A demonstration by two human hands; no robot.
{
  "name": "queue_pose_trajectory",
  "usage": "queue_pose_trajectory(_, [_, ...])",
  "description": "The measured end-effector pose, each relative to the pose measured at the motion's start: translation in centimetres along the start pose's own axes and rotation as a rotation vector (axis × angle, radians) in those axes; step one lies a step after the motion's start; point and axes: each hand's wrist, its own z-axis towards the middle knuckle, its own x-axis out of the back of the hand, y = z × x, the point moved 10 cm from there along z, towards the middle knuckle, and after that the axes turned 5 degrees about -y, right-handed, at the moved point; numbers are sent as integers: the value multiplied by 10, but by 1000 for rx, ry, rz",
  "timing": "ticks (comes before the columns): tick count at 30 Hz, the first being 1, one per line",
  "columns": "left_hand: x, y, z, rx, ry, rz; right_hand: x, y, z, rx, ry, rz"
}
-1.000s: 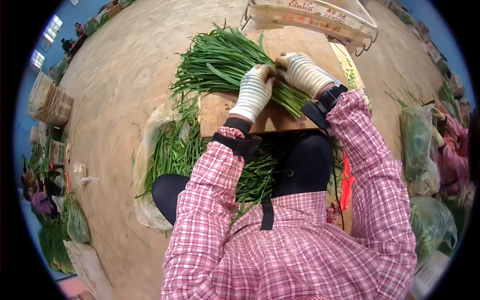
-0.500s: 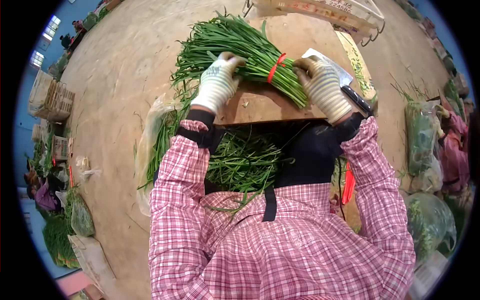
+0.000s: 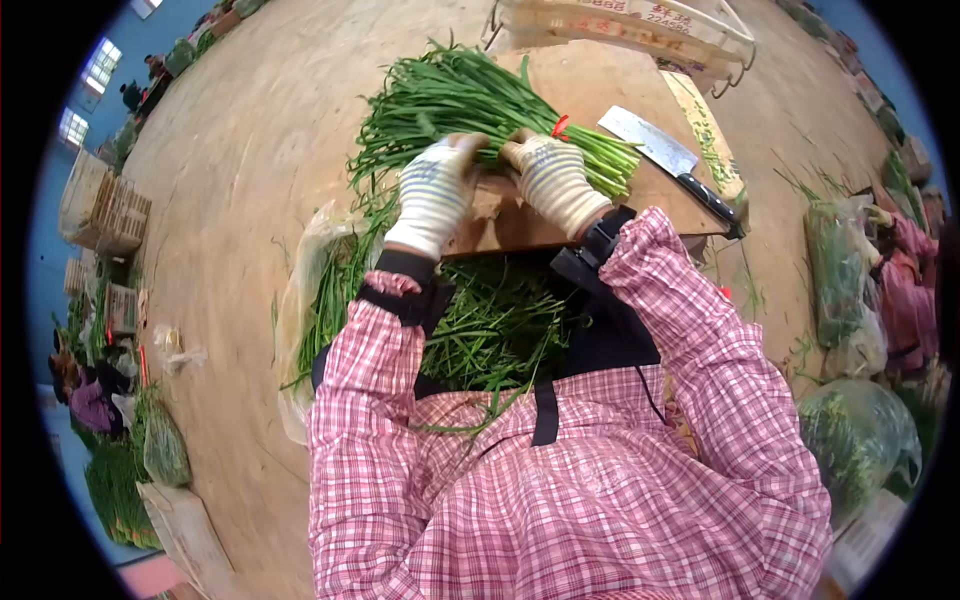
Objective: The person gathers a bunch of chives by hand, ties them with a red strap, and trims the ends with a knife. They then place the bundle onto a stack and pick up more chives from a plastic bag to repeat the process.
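Note:
A thick bunch of garlic chives (image 3: 440, 95), its leaves fanned to the left, lies on a wooden board (image 3: 585, 75). A red tie (image 3: 560, 127) circles its stems, and the pale cut ends point right. My gloved left hand (image 3: 436, 190) has its fingers curled against the near side of the leaves. Close beside it, my gloved right hand (image 3: 558, 182) grips the near edge of the stems, just left of the tie. Both sets of fingertips are partly hidden by the gloves and leaves. A cleaver (image 3: 650, 138) with a black handle rests on the board to the right.
Loose green leaves (image 3: 490, 330) fill the space below the board, beside a clear plastic bag (image 3: 305, 290). A plastic crate (image 3: 640, 30) stands behind the board. Stacked crates (image 3: 105, 205) are at left; bagged greens (image 3: 838, 270) and another person (image 3: 908, 290) are at right.
My right hand has moved left from the stem ends to the bunch's middle, near my left hand. The stem ends have shifted right and up, and the cleaver is now uncovered.

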Motion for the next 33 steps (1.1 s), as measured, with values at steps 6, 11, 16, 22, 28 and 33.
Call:
queue_pose_trajectory(6, [-52,7,9,-154,-183,225,21,56,-25,-245,82,901])
queue_pose_trajectory(11, [-38,10,32,16,-199,385,64,5,-71,-222,-459,1165])
queue_pose_trajectory(16, [-53,53,59,-160,-356,604,96,146,-121,-375,6,-49])
queue_pose_trajectory(22, [-123,105,75,-466,-628,551,54,227,-148,-586,-394,-426])
queue_pose_trajectory(28, [-106,102,120,-155,-504,584,87,213,-153,-602,-18,57])
queue_pose_trajectory(33, [-145,94,116,-178,-631,622,99,189,-159,-524,145,220])
